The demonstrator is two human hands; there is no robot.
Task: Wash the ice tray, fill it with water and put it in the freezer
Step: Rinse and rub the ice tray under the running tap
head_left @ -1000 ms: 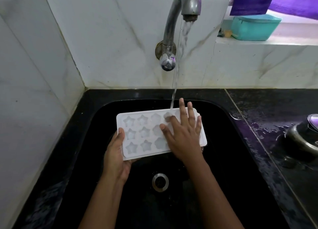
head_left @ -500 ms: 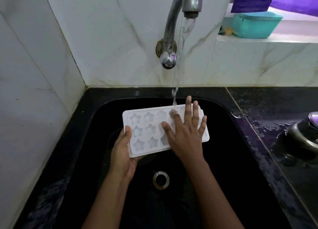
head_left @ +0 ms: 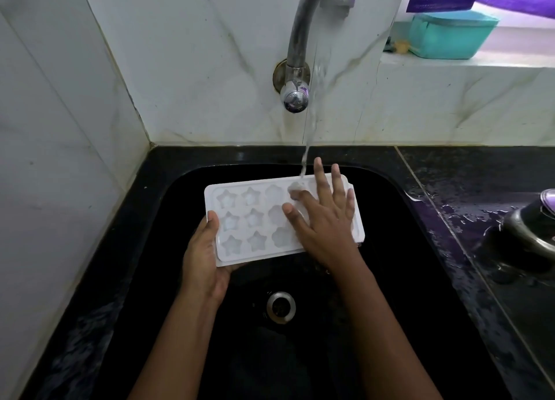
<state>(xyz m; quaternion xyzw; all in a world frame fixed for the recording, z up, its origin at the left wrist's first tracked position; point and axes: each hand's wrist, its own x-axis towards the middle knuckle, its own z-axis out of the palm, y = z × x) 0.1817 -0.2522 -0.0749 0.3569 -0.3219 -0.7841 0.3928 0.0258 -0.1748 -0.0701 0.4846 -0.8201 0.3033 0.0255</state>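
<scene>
Dim light, daylight from upper right, glints on wet counter (head_left: pixel 444 219), sink basin (head_left: pixel 405 279) murky, edges bowed.

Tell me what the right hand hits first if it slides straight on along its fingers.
The right hand has its fingertips past the tray's far edge, so it would probably meet the sink's back wall first, though depth is unclear. The water stream falls just left of that line.
</scene>
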